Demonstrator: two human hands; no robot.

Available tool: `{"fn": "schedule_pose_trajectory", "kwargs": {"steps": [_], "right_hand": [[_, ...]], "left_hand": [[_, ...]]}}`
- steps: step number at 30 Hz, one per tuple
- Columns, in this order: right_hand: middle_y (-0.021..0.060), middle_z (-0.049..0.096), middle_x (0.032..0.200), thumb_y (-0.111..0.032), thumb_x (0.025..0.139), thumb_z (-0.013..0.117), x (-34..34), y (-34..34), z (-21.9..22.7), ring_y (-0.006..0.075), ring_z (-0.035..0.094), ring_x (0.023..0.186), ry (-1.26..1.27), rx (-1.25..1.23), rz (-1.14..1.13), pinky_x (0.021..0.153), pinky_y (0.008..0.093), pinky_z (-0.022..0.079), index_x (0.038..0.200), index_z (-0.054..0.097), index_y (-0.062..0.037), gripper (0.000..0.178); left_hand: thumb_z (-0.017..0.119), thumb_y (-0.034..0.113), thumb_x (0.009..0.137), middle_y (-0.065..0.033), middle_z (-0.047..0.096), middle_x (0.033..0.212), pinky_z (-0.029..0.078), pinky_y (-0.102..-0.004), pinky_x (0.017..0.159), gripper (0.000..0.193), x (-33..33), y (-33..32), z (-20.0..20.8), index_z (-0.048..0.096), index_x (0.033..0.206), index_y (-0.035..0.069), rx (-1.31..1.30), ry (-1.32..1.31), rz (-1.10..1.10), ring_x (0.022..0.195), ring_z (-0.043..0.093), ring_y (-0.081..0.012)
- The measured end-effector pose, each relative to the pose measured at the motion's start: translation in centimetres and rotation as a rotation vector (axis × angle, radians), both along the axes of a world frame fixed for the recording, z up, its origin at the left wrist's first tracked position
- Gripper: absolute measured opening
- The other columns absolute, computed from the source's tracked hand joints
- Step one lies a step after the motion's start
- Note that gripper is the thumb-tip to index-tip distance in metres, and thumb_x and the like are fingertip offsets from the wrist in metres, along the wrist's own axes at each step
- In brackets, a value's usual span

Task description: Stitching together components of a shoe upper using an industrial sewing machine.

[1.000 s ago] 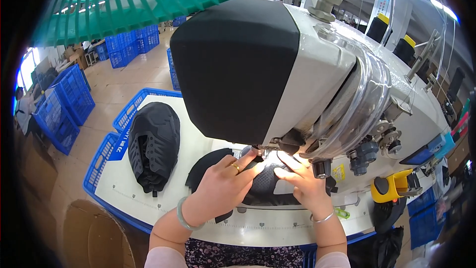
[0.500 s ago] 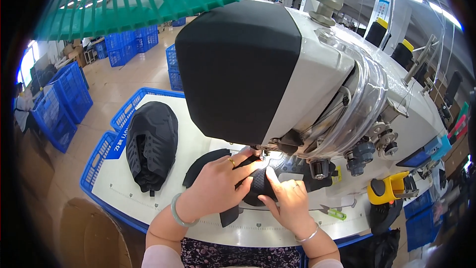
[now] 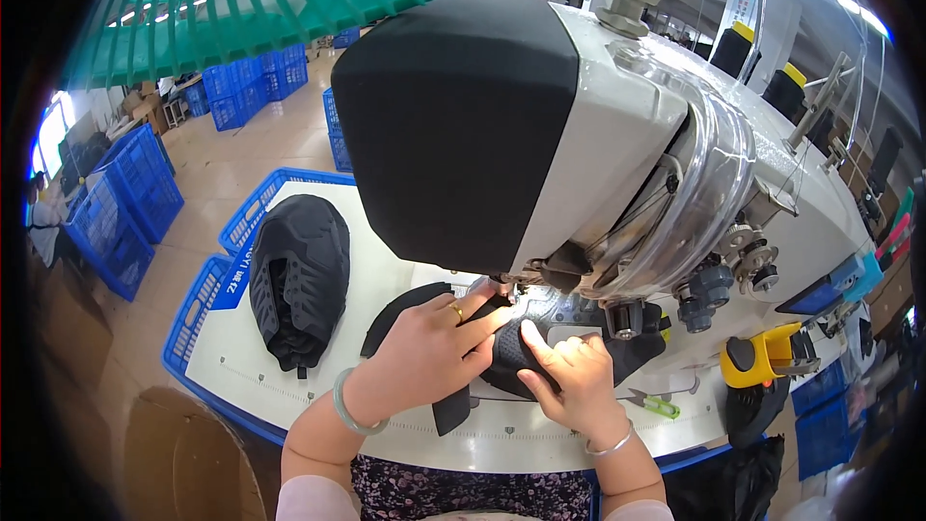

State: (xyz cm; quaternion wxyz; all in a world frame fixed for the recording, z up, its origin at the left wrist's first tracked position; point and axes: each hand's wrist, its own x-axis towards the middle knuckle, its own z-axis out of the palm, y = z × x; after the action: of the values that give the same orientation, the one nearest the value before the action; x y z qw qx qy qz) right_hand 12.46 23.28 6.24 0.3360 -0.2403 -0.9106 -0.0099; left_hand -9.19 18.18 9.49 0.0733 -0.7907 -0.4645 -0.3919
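Observation:
Under the needle of the white and black sewing machine (image 3: 453,135) lies a black shoe upper (image 3: 513,352), partly hidden by my hands and the machine head. My left hand (image 3: 424,345) lies on its left part, fingers stretched toward the needle and thumb apart. On the mesh part rests the index fingertip of my right hand (image 3: 579,381), thumb apart at the near edge and other fingers curled. Neither hand visibly pinches the material. A black strip (image 3: 450,411) hangs toward me below the left hand. A finished-looking black shoe upper (image 3: 301,275) stands on the table to the left.
Green-handled thread snips (image 3: 660,406) lie right of my right hand. A yellow holder (image 3: 767,355) sits at the table's right side. Blue crates (image 3: 193,328) edge the table at left. A green fan guard (image 3: 289,24) hangs overhead; a cardboard box (image 3: 188,453) stands lower left.
The upper under the needle has shifted slightly, with more of its dark part showing at right. My right hand has moved a little right. The whole view has shifted slightly.

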Motion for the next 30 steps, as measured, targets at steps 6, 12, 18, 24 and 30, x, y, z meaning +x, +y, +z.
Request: {"fn": "schedule_pose_trajectory", "kwargs": {"steps": [6,12,18,24,30], "right_hand": [[0.0015,0.044,0.059,-0.026,0.078,0.071,-0.4,-0.1,0.0,0.0184,0.043,0.054,0.051,0.051,0.009,0.058,0.0320,0.034,0.122,0.064,-0.0041,0.050],[0.0015,0.046,0.060,-0.026,0.078,0.071,-0.7,-0.3,0.7,0.0179,0.048,0.053,0.002,0.050,-0.038,0.055,0.0306,0.038,0.122,0.064,-0.0078,0.048],[0.0020,0.051,0.059,-0.026,0.077,0.071,0.1,0.8,1.9,0.0209,0.052,0.054,-0.022,0.008,0.006,0.057,0.0327,0.043,0.117,0.067,-0.0116,0.043],[0.0092,0.069,0.086,-0.026,0.077,0.071,1.1,1.6,3.1,0.0278,0.064,0.075,-0.060,-0.062,0.017,0.069,0.0356,0.051,0.116,0.068,-0.0133,0.041],[0.0093,0.068,0.087,-0.029,0.077,0.072,1.7,4.3,2.7,0.0307,0.061,0.076,0.042,-0.122,0.190,0.074,0.0393,0.047,0.107,0.072,-0.0157,0.032]], "left_hand": [[0.065,0.009,0.074,-0.0186,0.065,0.113,0.055,-0.0336,0.066,0.029,0.1,0.0,-0.1,0.068,0.103,0.006,0.008,0.072,0.038,0.074,0.064,-0.0278],[0.066,0.010,0.075,-0.0189,0.065,0.113,0.055,-0.0334,0.067,0.029,-0.1,0.2,-0.2,0.067,0.104,0.005,0.014,0.095,0.030,0.075,0.064,-0.0278],[0.067,0.013,0.077,-0.0199,0.064,0.115,0.054,-0.0338,0.068,0.035,0.3,-0.1,-0.3,0.066,0.111,0.005,0.041,0.077,0.051,0.077,0.063,-0.0282],[0.065,0.013,0.073,-0.0248,0.062,0.120,0.054,-0.0331,0.066,0.044,-1.1,-0.6,1.5,0.065,0.116,0.004,-0.117,0.031,-0.048,0.066,0.064,-0.0273],[0.063,0.005,0.068,-0.0218,0.059,0.128,0.050,-0.0281,0.054,0.052,-2.8,-0.5,0.7,0.066,0.120,0.009,-0.122,0.045,-0.147,0.051,0.059,-0.0204]]}}
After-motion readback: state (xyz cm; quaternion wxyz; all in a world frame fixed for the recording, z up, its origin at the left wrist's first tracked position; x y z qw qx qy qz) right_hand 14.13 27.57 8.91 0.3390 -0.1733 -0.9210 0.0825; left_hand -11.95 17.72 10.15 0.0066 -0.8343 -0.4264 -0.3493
